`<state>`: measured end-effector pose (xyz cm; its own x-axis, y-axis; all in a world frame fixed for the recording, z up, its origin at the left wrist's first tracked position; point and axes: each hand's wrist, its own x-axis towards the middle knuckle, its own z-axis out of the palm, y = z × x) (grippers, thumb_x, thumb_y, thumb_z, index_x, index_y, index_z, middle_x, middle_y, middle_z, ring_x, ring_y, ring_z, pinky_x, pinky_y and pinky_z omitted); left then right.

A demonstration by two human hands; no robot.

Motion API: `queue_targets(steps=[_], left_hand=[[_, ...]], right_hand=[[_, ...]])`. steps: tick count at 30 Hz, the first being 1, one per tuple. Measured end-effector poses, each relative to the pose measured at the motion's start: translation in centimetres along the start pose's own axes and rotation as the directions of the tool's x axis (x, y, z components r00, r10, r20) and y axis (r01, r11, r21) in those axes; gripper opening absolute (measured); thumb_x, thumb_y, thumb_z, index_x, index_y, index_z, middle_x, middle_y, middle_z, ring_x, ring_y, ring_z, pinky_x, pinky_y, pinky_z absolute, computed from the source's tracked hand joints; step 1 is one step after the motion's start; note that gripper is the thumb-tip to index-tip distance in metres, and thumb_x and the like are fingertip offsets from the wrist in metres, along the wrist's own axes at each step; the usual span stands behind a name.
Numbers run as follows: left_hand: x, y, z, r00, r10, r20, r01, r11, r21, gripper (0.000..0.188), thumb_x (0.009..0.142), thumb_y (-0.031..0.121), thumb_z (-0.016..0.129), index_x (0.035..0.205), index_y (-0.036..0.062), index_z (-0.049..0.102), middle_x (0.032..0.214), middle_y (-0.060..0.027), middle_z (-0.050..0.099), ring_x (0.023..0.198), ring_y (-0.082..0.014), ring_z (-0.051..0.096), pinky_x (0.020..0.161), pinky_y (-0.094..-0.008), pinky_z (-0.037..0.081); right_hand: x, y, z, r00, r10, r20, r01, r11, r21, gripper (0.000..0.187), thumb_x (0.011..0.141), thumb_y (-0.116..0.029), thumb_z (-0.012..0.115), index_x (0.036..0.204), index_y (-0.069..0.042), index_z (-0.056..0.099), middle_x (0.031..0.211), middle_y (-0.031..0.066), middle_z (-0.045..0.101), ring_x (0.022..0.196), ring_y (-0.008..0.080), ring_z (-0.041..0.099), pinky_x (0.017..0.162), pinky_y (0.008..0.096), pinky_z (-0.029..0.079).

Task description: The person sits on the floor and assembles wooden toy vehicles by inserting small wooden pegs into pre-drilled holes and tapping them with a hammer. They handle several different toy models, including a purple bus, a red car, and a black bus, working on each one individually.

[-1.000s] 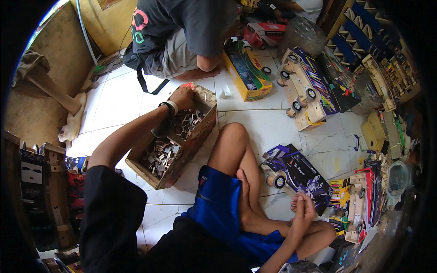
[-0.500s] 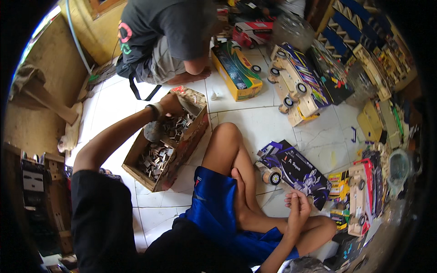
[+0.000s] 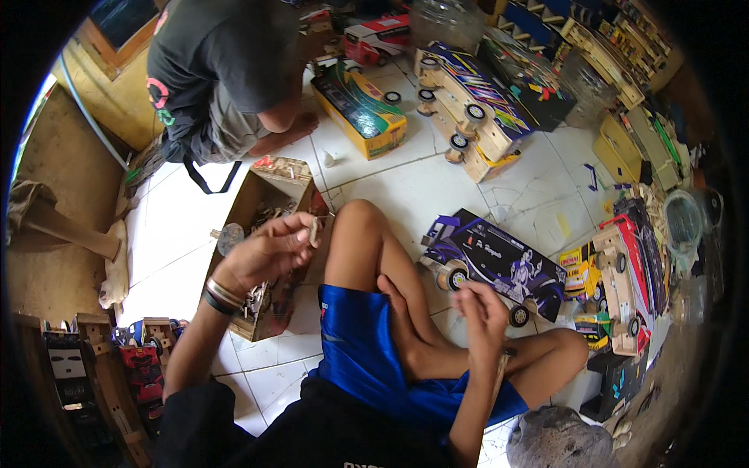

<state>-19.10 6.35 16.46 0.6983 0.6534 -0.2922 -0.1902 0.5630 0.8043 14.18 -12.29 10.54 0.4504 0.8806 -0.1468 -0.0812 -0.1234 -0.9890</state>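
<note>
Raised over the wooden box (image 3: 303, 277), my left hand (image 3: 269, 251) pinches a small pale wooden piece (image 3: 314, 232) between thumb and fingertips. Inside the box lie many small wood bits, partly covered by that hand; a round grey thing (image 3: 230, 238) shows beside my wrist. My right hand (image 3: 484, 316) is above my folded leg, its fingers curled together; whether they hold anything is hidden. Just beyond it a toy truck (image 3: 499, 257) with black and purple printed sides lies on the tiles, its wheels toward me.
A yellow-green toy truck (image 3: 363, 109) and a purple-striped one (image 3: 484, 101) lie farther off. Red and yellow toy trucks (image 3: 624, 273) crowd the right side. Another person (image 3: 226, 70) crouches at the far left. A rounded dark grey stone-like lump (image 3: 560, 438) sits near my right knee.
My left hand has come out of the box toward me, now with a small wooden piece in its fingertips. My right hand has shifted up and left. The view has turned.
</note>
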Motion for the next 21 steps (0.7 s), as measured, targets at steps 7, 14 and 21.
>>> queue_targets(steps=[7,14,21], left_hand=[[3.4,-9.8,6.8,0.97,-0.192,0.152,0.244,0.804,-0.542,0.03,0.104,0.01,0.061,0.131,-0.0024,0.056,0.109,-0.0045,0.06,0.092,-0.0111,0.057,0.085,-0.0262,0.05],[5.0,-12.6,8.2,0.955,-0.244,0.167,0.295,0.823,-0.485,0.028,0.106,0.016,0.063,0.129,0.0005,0.061,0.111,-0.0043,0.066,0.096,-0.0108,0.062,0.087,-0.0259,0.052],[7.3,-13.9,8.9,0.989,-0.019,-0.148,0.023,1.0,0.021,0.028,0.1,0.014,0.075,0.124,-0.0017,0.072,0.103,-0.0041,0.076,0.092,-0.0091,0.069,0.082,-0.0235,0.055]], right_hand=[[1.4,-1.5,4.8,0.952,-0.246,0.179,0.267,0.959,-0.098,0.034,0.096,-0.003,0.072,0.131,-0.003,0.07,0.114,0.0092,0.076,0.097,0.012,0.07,0.082,0.0259,0.055],[2.4,-0.1,4.2,0.931,-0.352,0.099,0.365,0.887,-0.281,0.01,0.093,-0.003,0.076,0.102,0.001,0.077,0.096,0.0107,0.078,0.086,0.019,0.075,0.079,0.0296,0.058],[3.5,1.2,4.0,0.899,-0.436,0.044,0.404,0.786,-0.469,0.006,0.09,0.001,0.075,0.096,0.002,0.075,0.091,0.0142,0.076,0.083,0.0288,0.075,0.075,0.036,0.057]])
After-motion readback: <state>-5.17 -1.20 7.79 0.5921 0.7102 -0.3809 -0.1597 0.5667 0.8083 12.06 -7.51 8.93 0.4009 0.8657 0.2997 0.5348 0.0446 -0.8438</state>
